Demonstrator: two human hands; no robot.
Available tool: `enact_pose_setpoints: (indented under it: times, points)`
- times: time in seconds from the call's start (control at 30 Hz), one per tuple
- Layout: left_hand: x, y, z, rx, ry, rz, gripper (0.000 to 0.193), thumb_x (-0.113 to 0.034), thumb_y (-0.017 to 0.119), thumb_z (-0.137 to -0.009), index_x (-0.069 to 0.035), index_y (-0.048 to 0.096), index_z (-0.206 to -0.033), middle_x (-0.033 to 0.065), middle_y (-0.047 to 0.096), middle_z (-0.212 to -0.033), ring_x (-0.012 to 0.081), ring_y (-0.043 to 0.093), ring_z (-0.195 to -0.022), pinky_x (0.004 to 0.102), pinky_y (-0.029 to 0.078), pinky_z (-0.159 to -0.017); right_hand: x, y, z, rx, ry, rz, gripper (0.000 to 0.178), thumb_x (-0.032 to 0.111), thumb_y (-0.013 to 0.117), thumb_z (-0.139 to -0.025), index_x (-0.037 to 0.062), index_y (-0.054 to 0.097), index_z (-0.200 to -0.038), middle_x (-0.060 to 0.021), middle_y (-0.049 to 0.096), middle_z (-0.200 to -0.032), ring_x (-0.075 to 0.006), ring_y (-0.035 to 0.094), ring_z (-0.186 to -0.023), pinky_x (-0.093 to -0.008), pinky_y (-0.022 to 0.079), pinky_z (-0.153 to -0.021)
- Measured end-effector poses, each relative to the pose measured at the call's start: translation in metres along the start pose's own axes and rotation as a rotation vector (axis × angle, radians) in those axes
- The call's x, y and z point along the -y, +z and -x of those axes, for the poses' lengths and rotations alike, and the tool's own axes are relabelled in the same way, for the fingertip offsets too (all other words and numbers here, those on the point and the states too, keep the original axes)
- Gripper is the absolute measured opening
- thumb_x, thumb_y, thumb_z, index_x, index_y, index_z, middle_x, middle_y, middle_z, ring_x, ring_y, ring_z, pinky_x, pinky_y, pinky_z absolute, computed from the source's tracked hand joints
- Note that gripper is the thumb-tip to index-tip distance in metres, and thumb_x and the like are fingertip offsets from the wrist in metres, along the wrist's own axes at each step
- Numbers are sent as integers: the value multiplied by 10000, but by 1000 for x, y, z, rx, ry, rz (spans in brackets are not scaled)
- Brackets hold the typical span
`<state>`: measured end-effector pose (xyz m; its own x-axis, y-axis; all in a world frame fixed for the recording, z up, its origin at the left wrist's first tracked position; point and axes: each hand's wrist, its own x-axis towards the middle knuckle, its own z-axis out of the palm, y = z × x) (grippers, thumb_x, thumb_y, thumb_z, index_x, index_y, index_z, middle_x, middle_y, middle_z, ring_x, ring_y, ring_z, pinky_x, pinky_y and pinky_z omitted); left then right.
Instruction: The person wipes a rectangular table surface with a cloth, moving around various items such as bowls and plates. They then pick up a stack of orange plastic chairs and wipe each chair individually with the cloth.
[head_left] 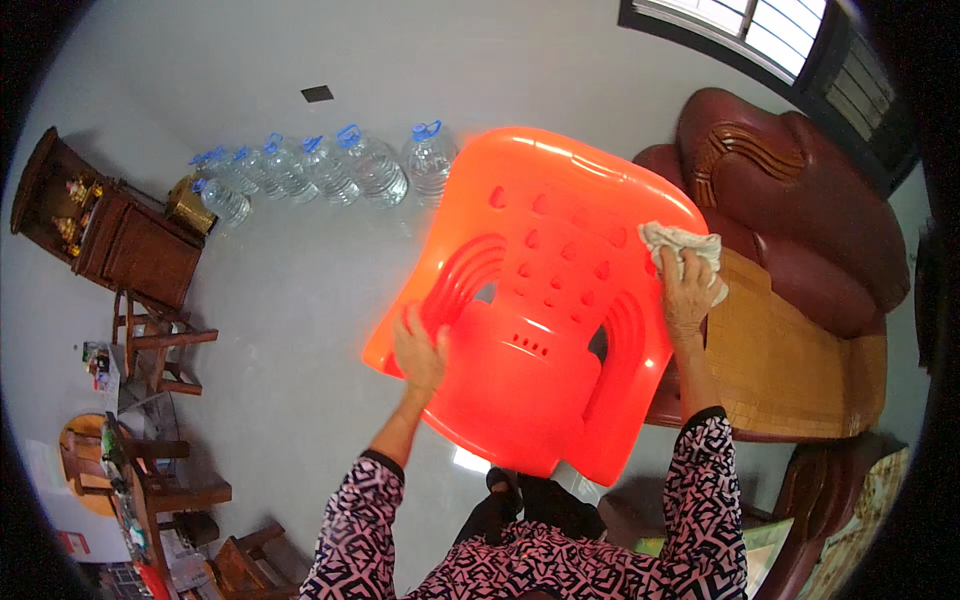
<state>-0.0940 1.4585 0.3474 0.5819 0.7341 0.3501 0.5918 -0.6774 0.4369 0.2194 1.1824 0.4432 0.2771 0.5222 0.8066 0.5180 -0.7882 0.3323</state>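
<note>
A bright orange-red plastic armchair (515,365) with drop-shaped holes in its backrest stands in front of me. My right hand (686,300) is closed on a crumpled whitish cloth (680,240), at the right side edge of the backrest. My left hand (419,352) lies at the chair's left armrest, fingers stretched out and thumb apart. Whether its palm presses on the plastic is hidden. Below the seat's front edge, my legs and feet show in part.
Several large clear water bottles (372,170) with blue caps line the back wall. At right is a dark red sofa (800,215) with a tan woven seat mat (770,350). A wooden altar cabinet (140,250) and wooden stools (155,340) stand at left.
</note>
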Motion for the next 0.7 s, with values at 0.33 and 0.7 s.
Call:
enact_pose_setpoints:
  times: [0.33,0.7]
  points:
    - [45,-40,-54,381,-162,-460,592,-629,530,-856,-60,509,-1017,157,653,-892,361,671,-746,445,544,-614,106,52,-109,-214,162,33,262,301,634,-823,255,629,-1080,37,588,-1099,-178,547,-989,-411,393,-743]
    - [40,-33,-52,364,-105,-416,590,-619,537,-864,-34,520,-941,154,643,-847,340,679,-695,414,557,-582,288,88,-141,-244,4,-275,431,264,592,-779,253,578,-1210,7,485,-1283,-165,438,-1124,-431,364,-792]
